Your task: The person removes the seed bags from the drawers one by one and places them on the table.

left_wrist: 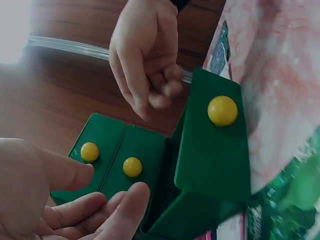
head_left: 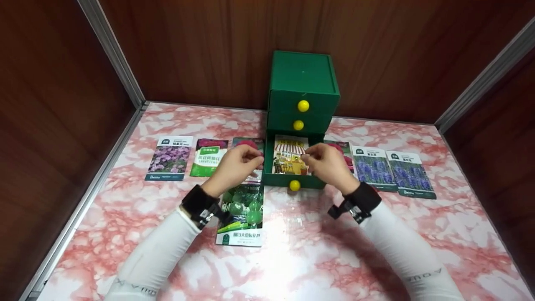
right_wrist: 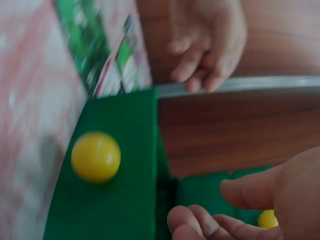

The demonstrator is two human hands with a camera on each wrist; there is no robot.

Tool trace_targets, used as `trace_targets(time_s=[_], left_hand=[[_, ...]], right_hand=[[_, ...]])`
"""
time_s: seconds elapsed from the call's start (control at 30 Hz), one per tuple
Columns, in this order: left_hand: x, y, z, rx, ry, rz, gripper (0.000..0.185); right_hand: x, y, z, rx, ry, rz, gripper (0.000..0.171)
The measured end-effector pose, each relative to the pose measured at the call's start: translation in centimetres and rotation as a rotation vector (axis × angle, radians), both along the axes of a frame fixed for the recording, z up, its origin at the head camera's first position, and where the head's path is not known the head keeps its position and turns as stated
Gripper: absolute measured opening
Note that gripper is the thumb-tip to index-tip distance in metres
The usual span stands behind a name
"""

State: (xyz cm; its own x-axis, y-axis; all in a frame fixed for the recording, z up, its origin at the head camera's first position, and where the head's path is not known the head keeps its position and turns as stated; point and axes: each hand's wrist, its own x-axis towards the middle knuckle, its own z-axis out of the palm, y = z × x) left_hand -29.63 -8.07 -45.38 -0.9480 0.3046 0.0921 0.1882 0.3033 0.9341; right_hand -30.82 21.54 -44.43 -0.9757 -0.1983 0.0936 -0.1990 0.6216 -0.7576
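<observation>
A green three-drawer box (head_left: 303,75) with yellow knobs stands at the back, its bottom drawer (head_left: 273,179) pulled out. Inside that drawer lies a packet (head_left: 288,156) printed with a striped awning. My left hand (head_left: 238,163) hovers by the drawer's left side, with thumb and fingers apart and nothing between them in the left wrist view. Over the drawer's right edge is my right hand (head_left: 328,163), its fingers loosely bent and empty in the right wrist view. From the head view I cannot tell whether its fingertips touch the packet.
Left of the box lie a purple-flower seed packet (head_left: 169,159), a green-and-white packet (head_left: 205,159) and a partly covered one. A green-fruit packet (head_left: 242,213) lies nearer, under the left wrist. To the right are two blue-flower packets (head_left: 374,167) and a partly hidden pink one (head_left: 345,152).
</observation>
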Motion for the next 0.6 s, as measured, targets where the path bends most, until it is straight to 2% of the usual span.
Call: trace_targets(time_s=[0.1, 0.17, 0.33, 0.4, 0.6], left_hand=[[-0.7, 1.4, 0.4, -0.021, -0.037, -0.005, 0.033], [-1.0, 2.3, 0.8, -0.066, -0.044, -0.004, 0.035], [-2.0, 4.5, 1.2, -0.234, 0.001, -0.014, 0.036], [-2.4, 5.2, 1.1, -0.288, 0.010, -0.022, 0.036], [-3.5, 6.7, 0.6, -0.363, -0.048, -0.026, 0.041]], right_hand=[[-1.1, 0.3, -0.2, 0.076, 0.012, -0.017, 0.029], [-1.8, 0.4, -0.3, 0.133, 0.009, -0.024, 0.032], [-3.4, 0.4, -0.6, 0.249, -0.016, -0.016, 0.037], [-3.8, 0.3, -0.8, 0.291, -0.035, -0.016, 0.038], [-4.7, -0.3, -1.3, 0.371, -0.077, -0.020, 0.035]])
